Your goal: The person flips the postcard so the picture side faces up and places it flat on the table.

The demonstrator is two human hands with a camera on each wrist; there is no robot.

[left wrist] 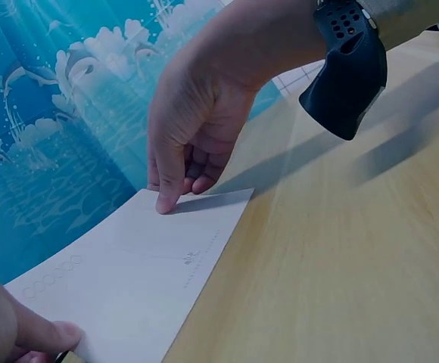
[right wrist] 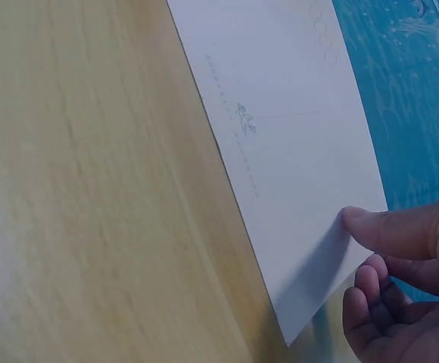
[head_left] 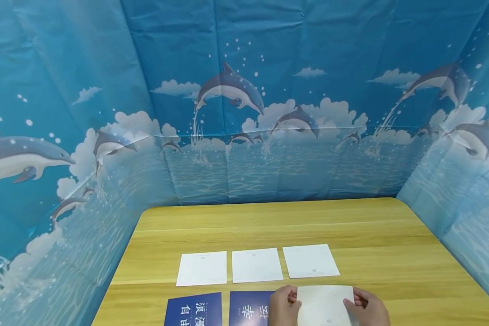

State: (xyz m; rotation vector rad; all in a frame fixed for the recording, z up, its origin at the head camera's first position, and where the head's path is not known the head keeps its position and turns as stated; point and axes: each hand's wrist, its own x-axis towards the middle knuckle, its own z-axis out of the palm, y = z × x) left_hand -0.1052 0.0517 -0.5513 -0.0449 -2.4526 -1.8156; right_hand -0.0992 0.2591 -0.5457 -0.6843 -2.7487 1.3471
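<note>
A white postcard (head_left: pixel 323 305) is held up between both hands at the front of the table, its pale printed side showing. My left hand (head_left: pixel 284 305) pinches its left edge, thumb on the face. At the opposite edge, my right hand (head_left: pixel 367 309) pinches it between thumb and fingers. The right wrist view shows the right thumb (right wrist: pixel 378 227) lying on the card near a corner, with a small bird-like print and a dotted line on the card. Beside the left hand lies a blue card (head_left: pixel 248 305) with white characters, partly hidden by that hand.
Three white cards, the left one (head_left: pixel 202 269), the middle one (head_left: pixel 257 266) and the right one (head_left: pixel 311 261), lie in a row beyond the hands. Another blue card (head_left: pixel 193 310) lies at the front left of the wooden table (head_left: pixel 269 222). Dolphin-printed sheeting (head_left: pixel 244 172) surrounds the table.
</note>
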